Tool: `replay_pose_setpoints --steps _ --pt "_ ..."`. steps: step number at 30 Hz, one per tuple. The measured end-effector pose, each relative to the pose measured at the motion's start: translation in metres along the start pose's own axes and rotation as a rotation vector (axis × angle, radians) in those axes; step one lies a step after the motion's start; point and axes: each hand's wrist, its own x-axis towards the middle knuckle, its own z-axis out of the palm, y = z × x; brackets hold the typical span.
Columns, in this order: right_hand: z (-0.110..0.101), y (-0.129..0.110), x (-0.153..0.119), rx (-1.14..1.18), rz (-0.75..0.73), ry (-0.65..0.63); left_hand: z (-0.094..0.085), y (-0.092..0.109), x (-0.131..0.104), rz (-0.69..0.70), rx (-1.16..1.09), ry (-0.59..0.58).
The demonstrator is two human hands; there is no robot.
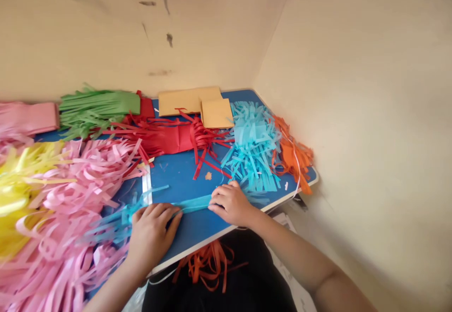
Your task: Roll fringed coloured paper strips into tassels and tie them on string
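Note:
A light-blue fringed paper strip (195, 204) lies stretched along the front of the blue table, its middle rolled or folded narrow and its cut fringe spreading at the left end. My left hand (153, 227) is closed over the strip's left part, fingers on top and thumb at the near side. My right hand (231, 204) pinches the right part with curled fingers. Just behind my right hand is a pile of light-blue fringed paper (252, 138). Under the table edge, orange paper strips (210, 262) rest on my lap.
Pink fringed paper (81, 185) and yellow fringed paper (24, 194) heap up at the left. Green (102, 107) and red fringed paper (169, 138) lie farther back, near folded tan paper (187, 100). Orange fringed paper (293, 154) hangs at the table's right corner, close to the wall.

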Motion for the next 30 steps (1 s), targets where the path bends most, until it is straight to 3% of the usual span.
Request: replay_pose_setpoints --steps 7,24,28,30 --pt "0.010 -0.010 0.015 -0.158 0.275 0.009 -0.003 -0.003 0.016 -0.134 0.024 -0.143" --pt "0.006 -0.005 0.016 -0.125 0.329 -0.043 -0.002 -0.005 0.018 -0.219 0.010 -0.241" --pt "-0.003 -0.009 0.013 -0.256 0.367 0.088 -0.005 -0.005 0.016 -0.198 0.111 -0.116" --pt "-0.003 -0.018 0.012 -0.340 0.250 0.113 -0.008 -0.002 0.016 -0.071 0.172 -0.047"
